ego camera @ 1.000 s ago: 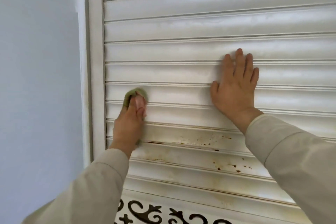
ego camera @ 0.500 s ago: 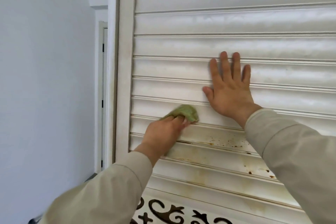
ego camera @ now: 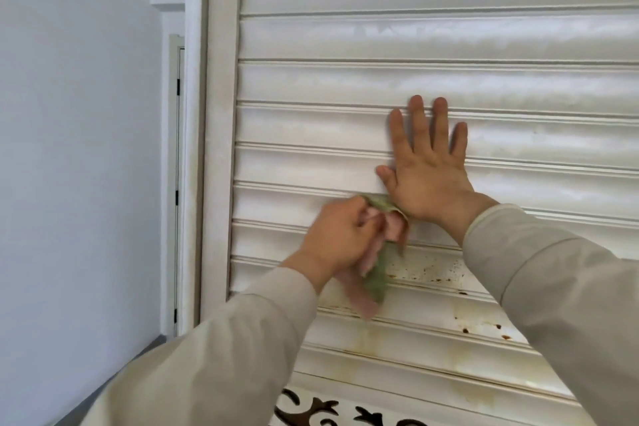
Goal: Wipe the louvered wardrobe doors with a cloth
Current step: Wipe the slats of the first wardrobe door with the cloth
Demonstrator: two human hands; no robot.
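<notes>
The white louvered wardrobe door (ego camera: 345, 79) fills most of the view, its lower slats marked with brown and yellowish stains (ego camera: 428, 270). My left hand (ego camera: 337, 235) grips a green and pink cloth (ego camera: 377, 273) and holds it against a slat just below my right wrist; part of the cloth hangs down loose. My right hand (ego camera: 428, 166) lies flat on the slats with its fingers spread and straight, holding nothing.
The door's white frame post (ego camera: 218, 114) runs down the left of the slats. A pale wall (ego camera: 79, 149) and a narrow white room door with dark hinges (ego camera: 177, 183) lie further left. A black scroll-pattern panel (ego camera: 311, 408) sits below the slats.
My left hand has carried the cloth rightward along the slats, from near the frame post to just beside my right wrist. The cloth now trails down. My right hand stays pressed flat.
</notes>
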